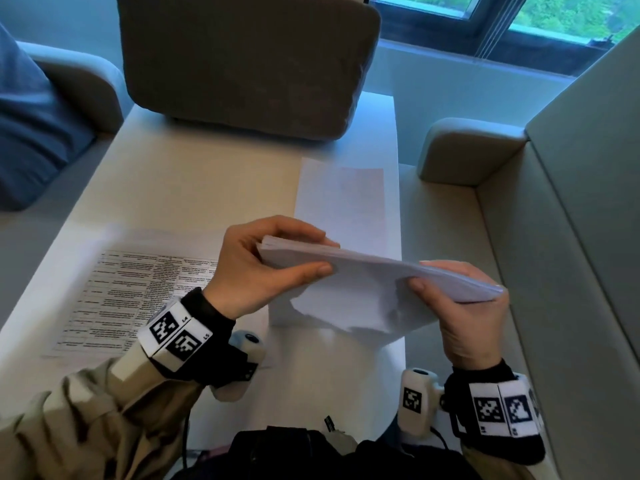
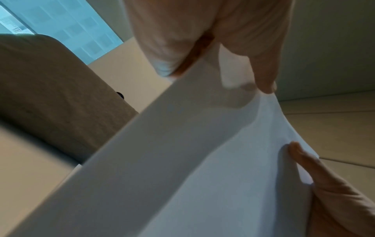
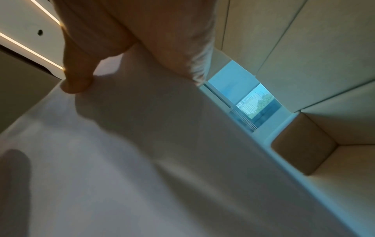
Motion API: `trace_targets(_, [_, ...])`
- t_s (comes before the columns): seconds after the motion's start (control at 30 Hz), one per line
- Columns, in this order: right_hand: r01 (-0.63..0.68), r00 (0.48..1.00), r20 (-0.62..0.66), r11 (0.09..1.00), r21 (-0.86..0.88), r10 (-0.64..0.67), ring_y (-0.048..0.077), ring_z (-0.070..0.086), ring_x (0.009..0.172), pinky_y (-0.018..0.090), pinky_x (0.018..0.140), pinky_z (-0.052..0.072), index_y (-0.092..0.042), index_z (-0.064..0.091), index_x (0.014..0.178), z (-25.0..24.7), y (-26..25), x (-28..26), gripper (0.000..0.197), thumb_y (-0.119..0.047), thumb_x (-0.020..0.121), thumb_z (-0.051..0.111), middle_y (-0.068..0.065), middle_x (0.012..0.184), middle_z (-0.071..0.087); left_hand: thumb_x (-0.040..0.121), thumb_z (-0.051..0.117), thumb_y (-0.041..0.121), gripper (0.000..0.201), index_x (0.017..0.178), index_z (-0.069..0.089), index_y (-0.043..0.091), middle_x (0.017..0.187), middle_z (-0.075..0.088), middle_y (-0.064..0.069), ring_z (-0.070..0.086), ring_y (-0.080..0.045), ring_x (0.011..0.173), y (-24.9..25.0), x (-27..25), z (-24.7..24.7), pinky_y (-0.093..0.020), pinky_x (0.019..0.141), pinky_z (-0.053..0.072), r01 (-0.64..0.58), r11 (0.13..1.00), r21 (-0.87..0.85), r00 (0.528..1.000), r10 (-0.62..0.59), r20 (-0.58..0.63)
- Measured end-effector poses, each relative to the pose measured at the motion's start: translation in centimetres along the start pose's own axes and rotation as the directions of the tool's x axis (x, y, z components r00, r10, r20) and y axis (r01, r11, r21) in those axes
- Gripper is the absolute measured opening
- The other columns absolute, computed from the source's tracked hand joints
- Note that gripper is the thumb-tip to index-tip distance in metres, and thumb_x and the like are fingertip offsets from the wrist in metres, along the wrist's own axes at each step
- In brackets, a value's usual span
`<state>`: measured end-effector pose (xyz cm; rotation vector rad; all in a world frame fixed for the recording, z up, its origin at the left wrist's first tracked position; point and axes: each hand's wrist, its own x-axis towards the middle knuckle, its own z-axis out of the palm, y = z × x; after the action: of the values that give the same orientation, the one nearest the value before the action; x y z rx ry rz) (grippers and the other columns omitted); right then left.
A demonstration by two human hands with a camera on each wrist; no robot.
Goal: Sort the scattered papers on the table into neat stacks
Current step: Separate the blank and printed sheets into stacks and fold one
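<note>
Both hands hold a thick stack of white paper [image 1: 374, 282] above the near right part of the table [image 1: 194, 181]. My left hand [image 1: 273, 258] grips the stack's left end, thumb on the near face, fingers over the top. At the other end my right hand [image 1: 460, 299] pinches the stack the same way. The stack sags in the middle and fills the left wrist view [image 2: 182, 160] and the right wrist view [image 3: 162, 160]. A printed sheet with a table of text [image 1: 138, 289] lies flat at the near left. A blank white sheet [image 1: 341, 202] lies at the right, behind the stack.
A large brown cushion [image 1: 242, 60] stands on the table's far end. A beige padded bench [image 1: 519, 220] with its armrest [image 1: 464, 150] runs along the right. A blue cushion [image 1: 31, 126] lies at the far left. A window [image 1: 519, 12] is beyond.
</note>
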<state>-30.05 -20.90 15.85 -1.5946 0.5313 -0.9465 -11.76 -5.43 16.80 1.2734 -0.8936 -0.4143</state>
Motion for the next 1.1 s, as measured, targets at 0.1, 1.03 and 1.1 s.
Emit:
trace_targets(0.1, [-0.026,0.999,0.039,1.000,-0.002,0.026,0.003,0.065,0.064,0.015,0.061,0.050,-0.029,0.076,0.069,0.1,0.3,0.1,0.028,-0.005,0.054,0.081,-0.011,0.069,0.072,0.057,0.085,0.016,0.035,0.086,0.072,0.029,0.083,0.075,0.006,0.072,-0.013,0.078,-0.1,-0.2,0.6,-0.021,0.071,0.055,0.040,0.999,-0.029,0.999,-0.039,0.032])
trace_targets(1.03, [-0.535,0.702,0.120,0.409,0.739,0.702,0.018,0.071,0.083,0.031,0.070,0.059,-0.019,0.076,0.076,-1.5,12.1,-2.6,0.053,-0.035,0.030,0.098,0.002,0.091,0.074,0.060,0.083,0.036,0.033,0.091,0.074,0.029,0.095,0.072,0.007,0.065,-0.014,0.092,-2.2,1.1,-1.2,-0.040,0.091,0.051,-0.008,0.943,-0.332,0.893,-0.142,-0.427])
trace_targets(1.1, [-0.605,0.699,0.171,0.446,0.659,0.695,0.021,0.069,0.095,0.036,0.080,0.058,-0.016,0.077,0.091,-0.6,11.4,-2.5,0.058,-0.033,0.039,0.096,0.008,0.104,0.072,0.066,0.078,0.024,0.034,0.099,0.072,0.025,0.104,0.070,0.000,0.064,-0.020,0.100,-2.7,1.2,-1.1,-0.044,0.095,0.048,-0.004,0.888,-0.460,0.923,-0.174,-0.344])
